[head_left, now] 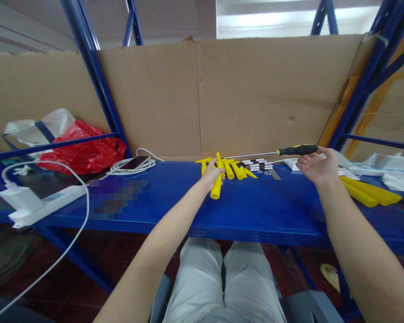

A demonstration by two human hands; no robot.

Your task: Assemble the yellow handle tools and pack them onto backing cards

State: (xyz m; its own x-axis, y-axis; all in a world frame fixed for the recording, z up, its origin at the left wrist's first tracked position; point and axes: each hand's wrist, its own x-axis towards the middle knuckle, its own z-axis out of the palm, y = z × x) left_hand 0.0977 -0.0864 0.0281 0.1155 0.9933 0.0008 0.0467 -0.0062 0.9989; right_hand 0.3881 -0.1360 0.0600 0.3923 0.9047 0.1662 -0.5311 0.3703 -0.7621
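My left hand (pixel 212 175) is closed around a yellow tube (pixel 216 190) near the middle of the blue shelf (pixel 175 193). With thumb and fingertips, my right hand (pixel 319 167) holds the dark end of a long screwdriver (pixel 294 150), palm turned up. The screwdriver's thin metal shaft points left toward the top of the held tube; whether its tip touches the tube cannot be made out. Several yellow pieces (pixel 236 171) lie just right of my left hand. Beside them are small white-and-black items (pixel 256 165) and a flat grey blade (pixel 275 175).
Longer yellow tubes (pixel 370 192) lie by my right forearm. A white power strip (pixel 50 204), coiled cable (pixel 121 167), phone (pixel 136 162) and red bag (pixel 84 148) are at left. Cardboard (pixel 242 98) stands behind the shelf, between blue posts (pixel 97 85). Clear plastic bags (pixel 387 163) lie right.
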